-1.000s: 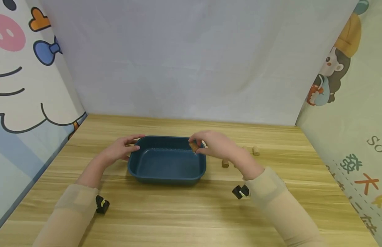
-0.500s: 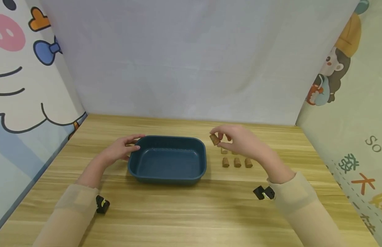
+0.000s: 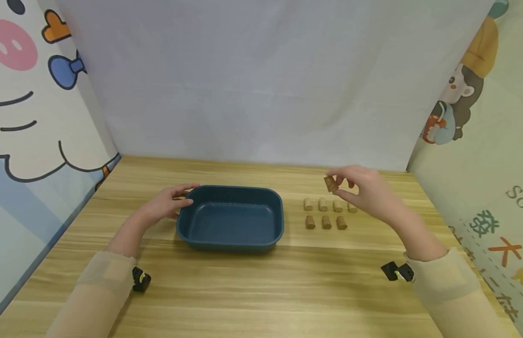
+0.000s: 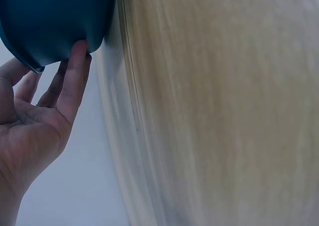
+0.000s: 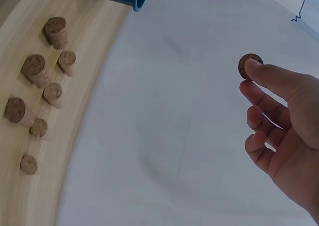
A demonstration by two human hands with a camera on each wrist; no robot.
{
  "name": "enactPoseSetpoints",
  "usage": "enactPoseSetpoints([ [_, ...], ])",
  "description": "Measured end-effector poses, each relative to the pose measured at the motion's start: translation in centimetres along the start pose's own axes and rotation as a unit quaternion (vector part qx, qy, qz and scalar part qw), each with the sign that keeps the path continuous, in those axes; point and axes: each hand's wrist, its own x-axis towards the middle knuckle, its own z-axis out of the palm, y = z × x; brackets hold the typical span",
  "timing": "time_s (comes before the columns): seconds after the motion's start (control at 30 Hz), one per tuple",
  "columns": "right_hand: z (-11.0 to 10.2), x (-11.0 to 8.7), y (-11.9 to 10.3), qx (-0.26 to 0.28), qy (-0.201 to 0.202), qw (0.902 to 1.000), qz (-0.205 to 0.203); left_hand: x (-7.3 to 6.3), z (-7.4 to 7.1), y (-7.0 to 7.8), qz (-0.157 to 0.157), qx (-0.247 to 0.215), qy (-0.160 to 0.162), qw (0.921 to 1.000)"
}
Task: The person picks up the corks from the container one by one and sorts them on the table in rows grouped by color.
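My right hand [image 3: 367, 192] pinches a brown tapered cork stopper [image 3: 331, 183] between thumb and fingers, raised above the table. In the right wrist view the thumb covers part of this cork [image 5: 242, 69]. Below and left of that hand, more corks [image 3: 326, 222] stand in two rows, three in front and several behind, the rearmost right one partly overlapped by the hand. My left hand [image 3: 162, 205] holds the left end of a dark blue rectangular basin [image 3: 229, 248], thumb over the rim and fingertips against the outer wall [image 4: 60, 36]. No cork shows inside it.
The wood-grain table [image 3: 244, 291] ends at a pale grey backdrop [image 3: 261, 94]. Cartoon-printed panels [image 3: 37, 141] rise at the left and right. A small black device [image 3: 141, 280] sits at each wrist.
My right hand has moved right with the cork, from over the basin's right end to above the cork rows, uncovering the rows. My left hand and the basin have kept their place.
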Motion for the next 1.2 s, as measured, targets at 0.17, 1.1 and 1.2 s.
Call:
enactPoseSetpoints([
  [0.17, -0.5, -1.4, 0.9, -0.031, -0.006, 0.9989, 0.034, 0.1, 0.0, 0.1, 0.000, 0.003, 0.001, 1.0000],
  [1.1, 4.6, -10.5, 6.3, -0.052, -0.110, 0.9747, 0.188, 0.3, 0.0, 0.0, -0.002, 0.003, 0.002, 1.0000],
  [1.2, 5.1, -10.8, 6.7, -0.039, -0.120, 0.9720, 0.198, 0.2, 0.0, -0.1, -0.002, 0.004, 0.003, 1.0000],
])
